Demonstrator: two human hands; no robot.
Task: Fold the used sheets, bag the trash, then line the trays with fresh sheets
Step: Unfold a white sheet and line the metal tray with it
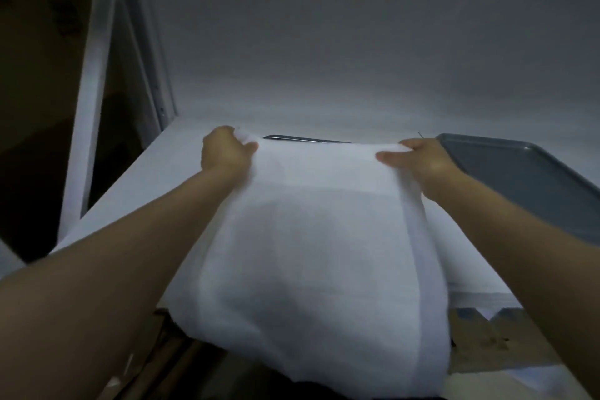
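White sheet [318, 237] — left hand [224, 153], right hand [418, 159] pinching corners

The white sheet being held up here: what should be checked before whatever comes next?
1. Left hand grips a far corner of the white sheet: ok.
2. Right hand grips the other far corner: ok.
3. Far edge taut between the hands: ok.
4. Sheet fully on the table: not ok, near end overhangs.
5. Grey tray uncovered, at right: ok.
6. Sheet used or fresh: cannot tell.

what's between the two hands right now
In the head view, the white sheet stretches from the left hand to the right hand, each gripping a corner.
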